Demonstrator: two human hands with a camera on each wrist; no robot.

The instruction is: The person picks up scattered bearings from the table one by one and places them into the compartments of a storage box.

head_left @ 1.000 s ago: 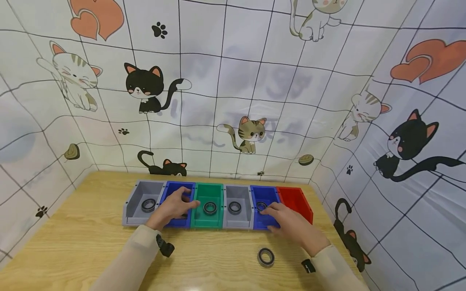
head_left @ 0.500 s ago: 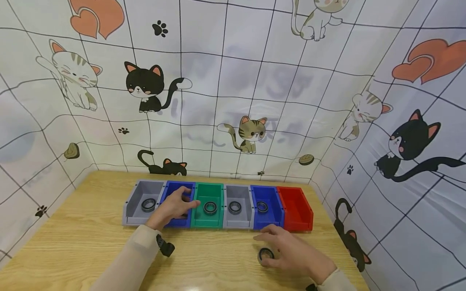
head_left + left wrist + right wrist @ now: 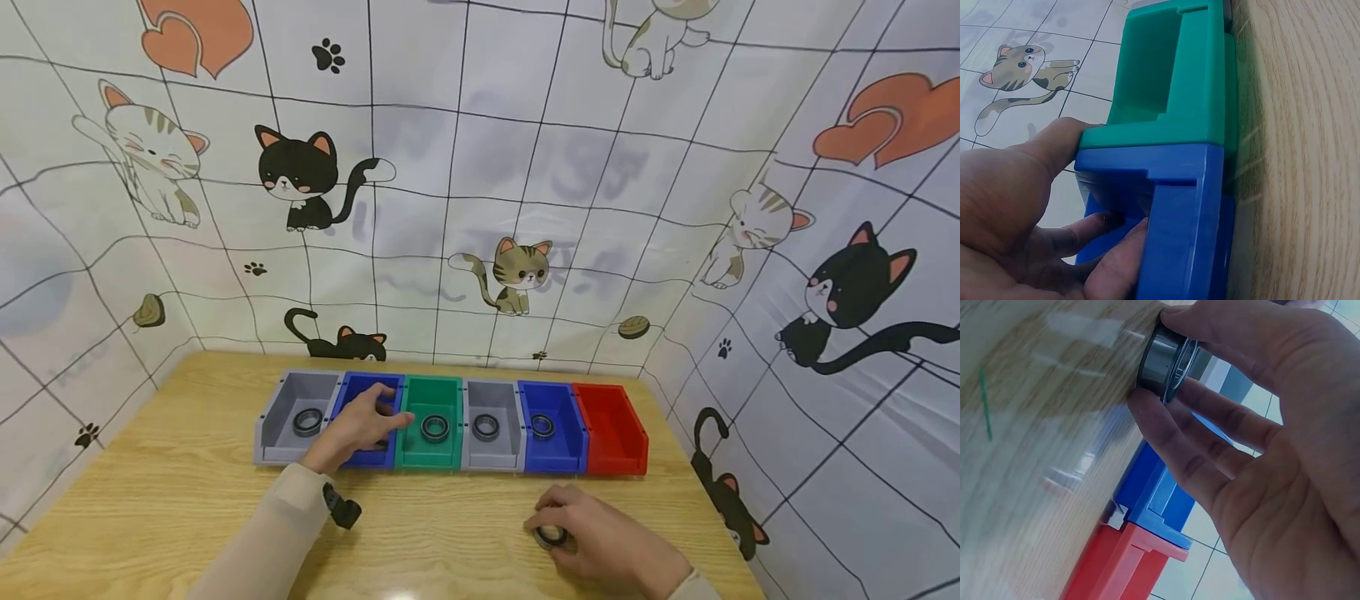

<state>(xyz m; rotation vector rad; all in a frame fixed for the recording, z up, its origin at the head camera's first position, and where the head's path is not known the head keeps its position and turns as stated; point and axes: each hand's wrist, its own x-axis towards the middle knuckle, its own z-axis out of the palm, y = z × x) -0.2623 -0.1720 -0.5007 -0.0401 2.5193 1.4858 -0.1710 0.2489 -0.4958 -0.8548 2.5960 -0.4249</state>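
On the table, my right hand pinches a ball bearing between thumb and fingers. The right wrist view shows that bearing edge-on, thumb on one side and a fingertip on the other. My left hand rests at the left blue bin, its fingers reaching inside and its thumb over the wall shared with the green bin. Whatever lies under those fingers is hidden. Single bearings lie in the left grey bin, the green bin, the middle grey bin and the right blue bin.
A red bin ends the joined row on the right, with no bearing visible inside. The row stands toward the back of the wooden table. Behind and beside it hangs a cat-print cloth.
My right hand has come from the right blue bin back toward the table front and taken hold of the loose bearing. My left hand has stayed at the left blue bin.
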